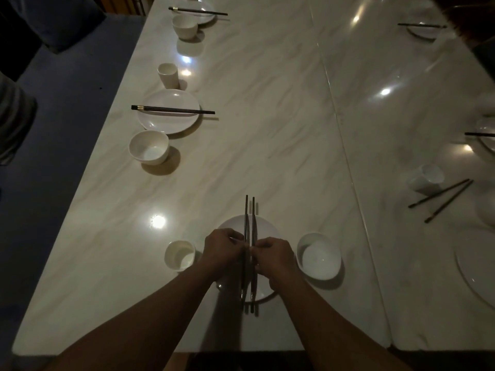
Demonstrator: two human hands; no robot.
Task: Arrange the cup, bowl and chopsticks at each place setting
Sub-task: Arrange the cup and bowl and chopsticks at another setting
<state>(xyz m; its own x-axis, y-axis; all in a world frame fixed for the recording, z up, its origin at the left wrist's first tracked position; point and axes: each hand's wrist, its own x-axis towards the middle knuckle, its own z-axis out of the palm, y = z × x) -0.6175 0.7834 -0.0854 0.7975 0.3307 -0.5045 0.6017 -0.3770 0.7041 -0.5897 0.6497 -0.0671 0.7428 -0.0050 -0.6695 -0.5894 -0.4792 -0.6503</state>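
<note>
A pair of dark chopsticks lies lengthwise across a white plate near the table's front edge. My left hand pinches the left stick and my right hand pinches the right stick, both over the plate's middle. A white cup stands left of the plate. A white bowl stands to its right. Much of the plate is hidden under my hands.
On the left side stands a laid place: cup, plate with chopsticks across it, bowl. Another set lies farther back. At the right are a cup, loose chopsticks and plates. The marble table has a seam.
</note>
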